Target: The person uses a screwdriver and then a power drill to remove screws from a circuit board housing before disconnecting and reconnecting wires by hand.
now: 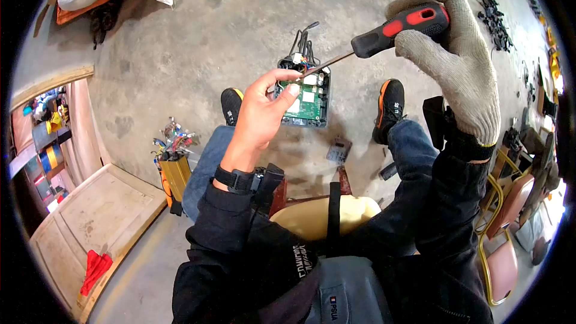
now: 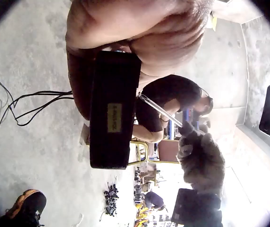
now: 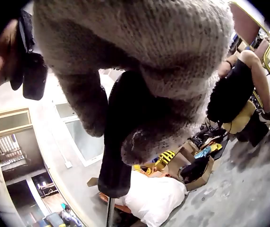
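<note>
Only head view shows green board (image 1: 307,103); left wrist shows label (image 2: 114,117) on case (image 2: 110,146).

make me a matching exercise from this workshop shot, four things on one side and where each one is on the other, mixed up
Things:
1. screwdriver
2. circuit board
3. yellow box
4. red cloth

Places:
a. lying on the wooden panel
b. inside the black case that the bare left hand holds
c. gripped by the gloved right hand
d. standing on the floor, coloured wires at its top

Pairs: 1-c, 2-b, 3-d, 4-a
</note>
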`<state>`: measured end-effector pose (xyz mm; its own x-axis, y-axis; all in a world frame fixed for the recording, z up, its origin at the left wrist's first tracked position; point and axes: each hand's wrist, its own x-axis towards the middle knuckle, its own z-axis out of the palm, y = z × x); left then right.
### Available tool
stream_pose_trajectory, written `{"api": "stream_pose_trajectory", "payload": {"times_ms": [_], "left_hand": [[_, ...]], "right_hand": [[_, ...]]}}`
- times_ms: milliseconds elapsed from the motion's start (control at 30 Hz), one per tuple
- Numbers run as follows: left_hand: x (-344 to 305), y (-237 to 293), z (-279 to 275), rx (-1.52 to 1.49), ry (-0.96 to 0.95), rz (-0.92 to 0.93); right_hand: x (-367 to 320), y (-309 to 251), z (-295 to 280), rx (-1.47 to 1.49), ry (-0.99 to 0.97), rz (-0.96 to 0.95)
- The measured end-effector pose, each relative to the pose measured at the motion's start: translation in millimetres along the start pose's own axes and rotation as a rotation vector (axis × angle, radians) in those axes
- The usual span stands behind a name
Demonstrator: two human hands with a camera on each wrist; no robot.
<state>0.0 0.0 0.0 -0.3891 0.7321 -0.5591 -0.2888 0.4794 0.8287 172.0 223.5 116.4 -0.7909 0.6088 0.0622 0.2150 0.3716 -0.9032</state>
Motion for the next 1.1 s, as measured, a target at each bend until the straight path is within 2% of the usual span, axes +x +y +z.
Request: {"api": "stream_pose_trajectory", "payload": {"times_ms": [67, 267, 400, 500, 600, 667, 700, 767, 800, 867, 900, 967, 1000, 1067, 1100], "left_hand": [[-0.7, 1.3, 2.0, -0.082, 0.006, 0.131], [-1.3, 4.2, 10.8, -0.110, 0.024, 0.206], [-0.7, 3.3, 9.6, -0.107, 0.015, 0.174], [-2.5, 7.1, 11.8, -0.029, 0.042, 0.172], [-2.6, 8.1, 12.7, -0.027, 0.036, 0.147], [-2.6, 8.6, 13.6, -0.069, 0.019, 0.143], [-2.3, 8.5, 14.2, -0.068, 0.019, 0.142], [-1.6, 8.1, 15.5, -0.041, 0.028, 0.176], [-1.5, 7.2, 15.3, -0.041, 0.028, 0.174], [-0.3, 4.6, 14.1, -0.038, 0.025, 0.181], [0.1, 4.2, 13.6, -0.038, 0.025, 0.181], [0.6, 3.5, 12.9, -0.021, 0.026, 0.184], [0.8, 3.0, 12.6, -0.021, 0.026, 0.183], [0.9, 2.2, 12.6, -0.008, 0.025, 0.181], [0.7, 2.6, 13.1, -0.008, 0.024, 0.180]], "right_hand": [[0.9, -4.3, 4.6, -0.011, 0.131, -0.059], [-2.9, -37.0, 0.8, 0.012, 0.056, 0.022], [-2.4, -38.4, 2.0, -0.007, 0.024, 0.069], [-3.2, -40.9, 10.4, -0.021, 0.017, 0.017], [-1.9, -37.3, 17.9, -0.022, 0.112, 0.026], [-0.5, -38.9, 10.0, -0.145, 0.006, -0.124], [-1.9, -44.4, 11.4, -0.144, 0.006, -0.124], [-6.7, -62.2, 20.1, -0.315, 0.084, -0.039], [-4.2, -70.2, 21.5, -0.315, 0.084, -0.038], [0.9, -82.0, 22.0, -0.398, 0.038, 0.122], [-0.2, -75.5, 20.6, -0.398, 0.038, 0.123], [-2.6, -50.9, 14.7, -0.376, 0.054, -0.216], [-0.7, -42.8, 12.5, -0.377, 0.054, -0.215], [2.6, -32.1, 9.3, -0.021, -0.024, -0.055], [0.9, -36.3, 10.8, -0.021, -0.024, -0.053]]}}
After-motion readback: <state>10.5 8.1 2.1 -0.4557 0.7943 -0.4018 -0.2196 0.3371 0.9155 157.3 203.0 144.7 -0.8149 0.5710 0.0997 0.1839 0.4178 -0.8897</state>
